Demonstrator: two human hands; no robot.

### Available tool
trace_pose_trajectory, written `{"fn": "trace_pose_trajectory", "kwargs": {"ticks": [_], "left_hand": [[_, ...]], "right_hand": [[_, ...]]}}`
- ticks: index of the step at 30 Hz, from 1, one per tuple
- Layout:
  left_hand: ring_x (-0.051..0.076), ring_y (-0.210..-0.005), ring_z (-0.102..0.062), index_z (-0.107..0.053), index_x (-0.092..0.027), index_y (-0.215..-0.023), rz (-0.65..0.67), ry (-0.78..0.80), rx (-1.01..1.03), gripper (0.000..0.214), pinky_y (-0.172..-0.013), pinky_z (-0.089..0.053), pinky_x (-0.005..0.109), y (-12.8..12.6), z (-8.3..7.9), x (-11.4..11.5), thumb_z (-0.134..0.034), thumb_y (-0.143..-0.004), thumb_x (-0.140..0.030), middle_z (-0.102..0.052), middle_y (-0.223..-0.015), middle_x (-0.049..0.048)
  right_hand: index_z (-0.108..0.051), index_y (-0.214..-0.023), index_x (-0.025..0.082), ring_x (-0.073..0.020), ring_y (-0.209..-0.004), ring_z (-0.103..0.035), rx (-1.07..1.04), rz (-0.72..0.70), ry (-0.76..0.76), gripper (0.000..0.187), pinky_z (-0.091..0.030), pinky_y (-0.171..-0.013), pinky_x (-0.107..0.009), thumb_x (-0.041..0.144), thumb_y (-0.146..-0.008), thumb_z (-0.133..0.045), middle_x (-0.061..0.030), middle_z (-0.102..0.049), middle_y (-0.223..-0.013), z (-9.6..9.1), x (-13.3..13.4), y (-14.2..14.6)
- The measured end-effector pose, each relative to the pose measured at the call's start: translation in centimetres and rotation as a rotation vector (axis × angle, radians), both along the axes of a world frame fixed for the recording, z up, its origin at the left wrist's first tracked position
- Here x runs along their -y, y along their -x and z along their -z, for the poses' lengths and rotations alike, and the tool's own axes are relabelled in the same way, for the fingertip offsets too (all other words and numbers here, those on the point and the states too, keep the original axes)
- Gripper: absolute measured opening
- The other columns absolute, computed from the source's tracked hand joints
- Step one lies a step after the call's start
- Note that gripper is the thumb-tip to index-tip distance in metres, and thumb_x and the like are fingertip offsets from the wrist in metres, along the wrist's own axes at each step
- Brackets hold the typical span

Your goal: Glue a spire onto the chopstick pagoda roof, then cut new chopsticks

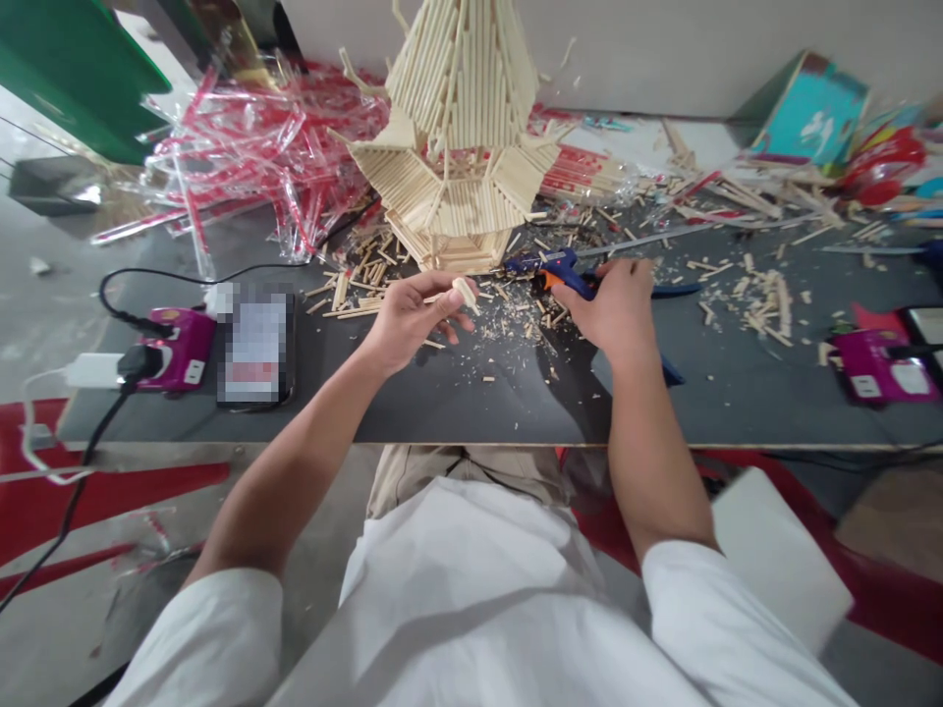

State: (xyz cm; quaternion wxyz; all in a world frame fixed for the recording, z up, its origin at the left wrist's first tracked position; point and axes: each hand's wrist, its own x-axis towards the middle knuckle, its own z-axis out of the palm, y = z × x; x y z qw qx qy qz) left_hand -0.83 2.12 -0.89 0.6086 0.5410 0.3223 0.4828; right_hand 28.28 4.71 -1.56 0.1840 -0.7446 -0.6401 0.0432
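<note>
Pinching a small wooden-stick piece [464, 293] in the left hand [413, 321] and gripping the blue glue gun [551, 262] with the right hand [619, 306], just on the near side of the stick pagoda [471, 204], probably best holding steady and keeping well clear of the nozzle [514, 265].

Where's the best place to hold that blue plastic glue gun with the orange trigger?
Probably by its blue handle, coming from the right, where the right hand is: the narrow dark nozzle points left, away from that hand, and the orange trigger sits near the handle.
</note>
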Motion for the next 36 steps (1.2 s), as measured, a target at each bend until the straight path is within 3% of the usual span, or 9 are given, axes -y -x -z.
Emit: {"fn": "trace_pose_trajectory", "kwargs": {"ticks": [5,9,13,17,20,24,29,31,36], "left_hand": [[0.013,-0.067,-0.074,-0.075,-0.015,-0.106,0.016,0.047,0.051,0.033,-0.048,-0.058,0.018,-0.1,-0.1,0.1,-0.082,-0.089,-0.043,-0.074,-0.107,0.0088],[0.011,-0.063,-0.071,-0.075,-0.015,-0.108,0.008,0.074,0.063,0.034,-0.046,-0.055,0.016,0.0,-0.1,0.0,-0.081,-0.09,-0.044,-0.074,-0.101,0.0076],[0.009,-0.063,-0.07,-0.074,-0.016,-0.11,0.016,0.109,0.088,0.034,-0.046,-0.054,0.015,0.2,-0.2,-0.1,-0.079,-0.091,-0.044,-0.074,-0.101,0.0067],[0.01,-0.066,-0.071,-0.074,-0.015,-0.109,0.063,0.151,0.092,0.031,-0.047,-0.054,0.015,0.3,-0.3,-0.1,-0.077,-0.093,-0.042,-0.073,-0.102,0.0073],[0.009,-0.066,-0.07,-0.075,-0.015,-0.109,0.077,0.161,0.091,0.03,-0.047,-0.054,0.015,0.3,-0.4,-0.1,-0.077,-0.094,-0.041,-0.072,-0.103,0.0073],[0.008,-0.065,-0.068,-0.075,-0.016,-0.11,0.078,0.178,0.068,0.032,-0.047,-0.053,0.014,0.3,-0.6,0.0,-0.078,-0.092,-0.042,-0.07,-0.102,0.0059],[0.008,-0.065,-0.067,-0.076,-0.012,-0.104,0.077,0.22,0.006,0.036,-0.049,-0.052,0.014,0.3,-0.7,0.1,-0.079,-0.091,-0.046,-0.068,-0.099,0.0071],[0.008,-0.066,-0.067,-0.076,-0.011,-0.103,0.088,0.259,-0.027,0.039,-0.051,-0.053,0.013,0.3,-0.6,0.1,-0.08,-0.089,-0.047,-0.068,-0.095,0.007],[0.007,-0.066,-0.065,-0.076,-0.011,-0.102,0.113,0.284,-0.035,0.042,-0.052,-0.052,0.013,0.4,-0.7,0.1,-0.083,-0.087,-0.05,-0.069,-0.092,0.0071]], "right_hand": [[-0.065,-0.108,0.005,-0.039,-0.127,-0.052,0.007,-0.053,-0.006,0.028,-0.043,-0.114,-0.055,0.027,-0.091,-0.066,-0.0244,-0.052,-0.124,0.3,0.1,-0.1],[-0.06,-0.119,0.004,-0.039,-0.123,-0.058,-0.038,-0.046,-0.024,0.034,-0.047,-0.109,-0.055,0.014,-0.086,-0.06,-0.0249,-0.055,-0.123,0.1,0.0,-0.4],[-0.053,-0.125,0.014,-0.034,-0.099,-0.069,-0.261,-0.027,-0.013,0.036,-0.056,-0.092,-0.055,0.019,-0.089,-0.058,-0.0142,-0.066,-0.1,0.1,-0.8,-1.1],[-0.037,-0.137,0.021,-0.0229,-0.09,-0.072,-0.499,-0.214,-0.162,0.046,-0.061,-0.079,-0.044,0.023,-0.093,-0.049,-0.012,-0.065,-0.117,0.6,-1.6,-1.5],[-0.041,-0.133,0.023,-0.024,-0.099,-0.071,-0.473,-0.29,-0.246,0.042,-0.06,-0.086,-0.046,0.03,-0.094,-0.052,-0.0122,-0.064,-0.123,0.4,-1.6,-1.6],[-0.054,-0.121,0.021,-0.0281,-0.095,-0.069,-0.413,-0.287,-0.245,0.039,-0.058,-0.091,-0.052,0.041,-0.09,-0.064,-0.0099,-0.067,-0.106,-0.6,-1.0,-1.8],[-0.056,-0.125,0.024,-0.0265,-0.085,-0.067,-0.398,-0.465,-0.085,0.065,-0.058,-0.085,-0.049,0.059,-0.077,-0.082,-0.0064,-0.068,-0.1,-1.9,0.0,-1.6],[-0.057,-0.126,0.024,-0.0279,-0.087,-0.067,-0.386,-0.473,-0.094,0.069,-0.057,-0.087,-0.05,0.064,-0.076,-0.081,-0.0067,-0.068,-0.099,-2.2,0.3,-1.3],[-0.056,-0.128,0.025,-0.0296,-0.089,-0.066,-0.374,-0.505,-0.194,0.056,-0.055,-0.089,-0.05,0.066,-0.09,-0.063,-0.0089,-0.069,-0.101,-2.4,0.5,-0.5]]}}
